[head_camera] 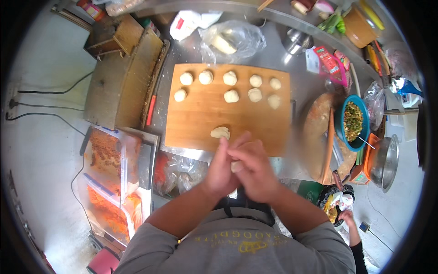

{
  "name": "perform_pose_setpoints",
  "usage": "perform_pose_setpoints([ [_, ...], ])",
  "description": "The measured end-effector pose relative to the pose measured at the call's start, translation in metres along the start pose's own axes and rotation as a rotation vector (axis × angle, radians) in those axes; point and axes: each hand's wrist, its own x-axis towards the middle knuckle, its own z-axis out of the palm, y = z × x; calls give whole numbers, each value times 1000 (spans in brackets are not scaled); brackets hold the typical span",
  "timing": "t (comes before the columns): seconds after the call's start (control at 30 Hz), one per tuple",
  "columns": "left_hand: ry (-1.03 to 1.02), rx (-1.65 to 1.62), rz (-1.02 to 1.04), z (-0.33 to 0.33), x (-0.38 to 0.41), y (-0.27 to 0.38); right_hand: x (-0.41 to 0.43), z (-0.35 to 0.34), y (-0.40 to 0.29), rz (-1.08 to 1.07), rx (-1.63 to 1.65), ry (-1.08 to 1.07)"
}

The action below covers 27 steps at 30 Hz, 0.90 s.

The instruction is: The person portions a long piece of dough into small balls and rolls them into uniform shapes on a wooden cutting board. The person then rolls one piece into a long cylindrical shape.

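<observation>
Both my hands meet just past the near edge of a wooden board [202,113]. My left hand [222,171] and my right hand [255,167] press around a small piece of dough [236,166], mostly hidden between the palms. Beyond my fingertips a flattened, oblong piece of dough [220,132] lies on the board. Several round dough balls [230,78] sit in two uneven rows along the board's far side.
Right of the board stand a round wooden chopping block [313,137], a teal bowl of chopped filling [353,121] and a steel bowl [383,164]. A metal box [116,78] is at left. Clear plastic bags [239,37] lie behind. Another person's hand [347,217] shows lower right.
</observation>
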Motion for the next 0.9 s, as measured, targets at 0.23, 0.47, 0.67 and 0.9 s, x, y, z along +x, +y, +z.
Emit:
perform_pose_setpoints([
  [0.23,-45,89,90,103,-47,15,-50,-22,-64,-449,-182,77],
  [0.47,-283,170,256,173,-93,-2,-36,-77,-123,-594,-338,101],
  [0.67,-221,295,348,197,-105,-4,-87,-71,-186,-767,-272,-48],
  [0.9,-397,179,249,206,-104,28,-79,-54,-151,-748,-253,292],
])
